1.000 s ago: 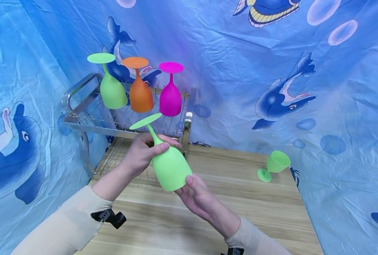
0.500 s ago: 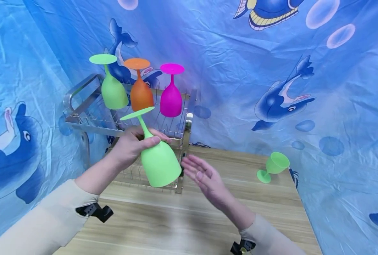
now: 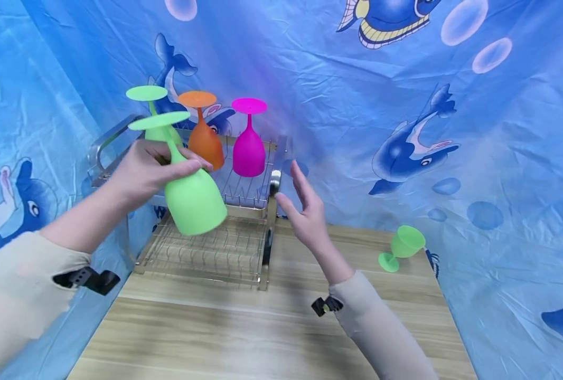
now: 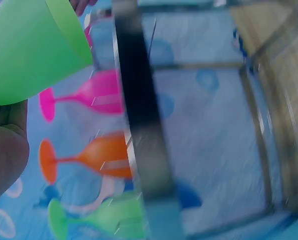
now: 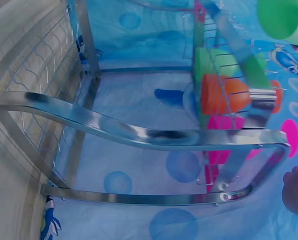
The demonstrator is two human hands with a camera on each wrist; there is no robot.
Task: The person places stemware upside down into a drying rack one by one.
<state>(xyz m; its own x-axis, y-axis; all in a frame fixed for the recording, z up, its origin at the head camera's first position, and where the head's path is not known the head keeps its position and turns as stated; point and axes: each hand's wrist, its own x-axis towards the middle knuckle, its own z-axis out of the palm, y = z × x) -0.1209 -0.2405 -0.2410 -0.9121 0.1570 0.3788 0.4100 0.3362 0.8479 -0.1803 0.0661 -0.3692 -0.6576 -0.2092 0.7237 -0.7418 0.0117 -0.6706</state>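
Observation:
My left hand (image 3: 150, 171) grips a green goblet (image 3: 196, 203) near its stem, bowl downward and tilted. It is in front of the upper tier of a metal dish rack (image 3: 241, 196). Upside down on that tier stand a pink goblet (image 3: 249, 153), an orange goblet (image 3: 206, 140) and another green goblet (image 3: 146, 93), which the held one and my hand partly hide. My right hand (image 3: 306, 214) holds nothing, its fingers extended, just right of the rack's end post. In the left wrist view the held goblet's bowl (image 4: 34, 50) is above my palm.
Another green goblet (image 3: 406, 241) stands on its foot at the right of the wooden table (image 3: 262, 327). The rack's lower wire tier (image 3: 205, 248) lies below the upper one. A blue curtain (image 3: 329, 105) with printed sea animals hangs behind and at the sides.
My right hand has let go of the green goblet and moved up beside the rack's right end. My left hand has carried the goblet up and left, toward the upper tier.

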